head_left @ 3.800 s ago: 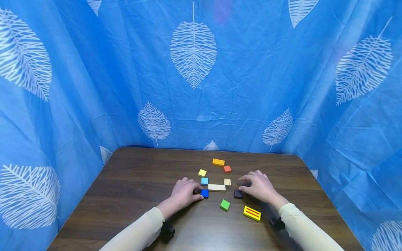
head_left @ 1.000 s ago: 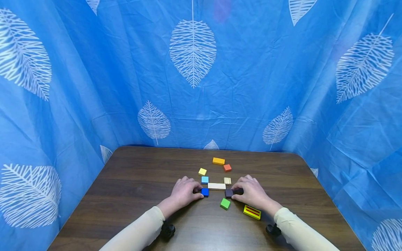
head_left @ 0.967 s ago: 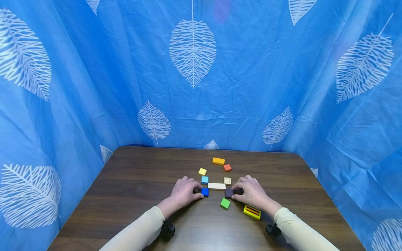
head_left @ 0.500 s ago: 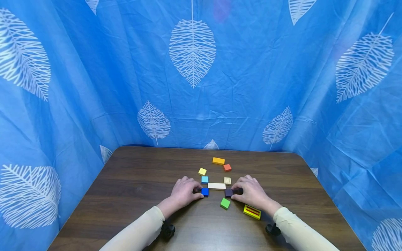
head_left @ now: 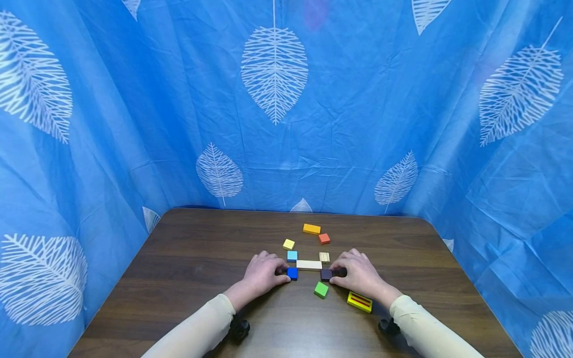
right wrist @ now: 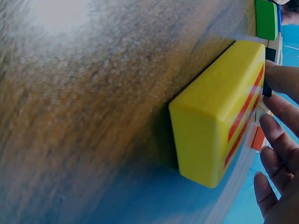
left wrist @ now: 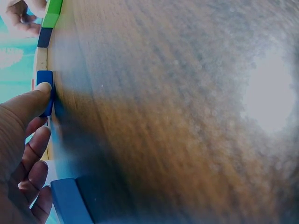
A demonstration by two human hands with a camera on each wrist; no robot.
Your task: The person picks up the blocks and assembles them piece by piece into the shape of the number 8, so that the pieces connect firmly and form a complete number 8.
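Observation:
In the head view, my left hand (head_left: 264, 272) pinches a dark blue block (head_left: 292, 274) at its left side; the left wrist view shows the thumb on the blue block (left wrist: 45, 93). My right hand (head_left: 358, 271) pinches a black block (head_left: 326, 275) from the right, mostly hidden behind the fingers in the right wrist view. A long pale wooden block (head_left: 309, 265) lies between them, just behind, its ends close to both. A light blue block (head_left: 292, 256) sits behind the left end, and a small striped wooden block (head_left: 324, 257) behind the right end.
On the brown table (head_left: 201, 238), a green block (head_left: 321, 289) lies in front, and a yellow block with red stripes (head_left: 359, 302) beside the right wrist. Farther back are a pale yellow block (head_left: 288, 244), a red-orange block (head_left: 324, 238) and an orange block (head_left: 312, 228).
Since the earliest frame, my right hand has moved left with the black block, bringing it to the pale block's right end. The left hand and blue block stay put; little differs over the last second.

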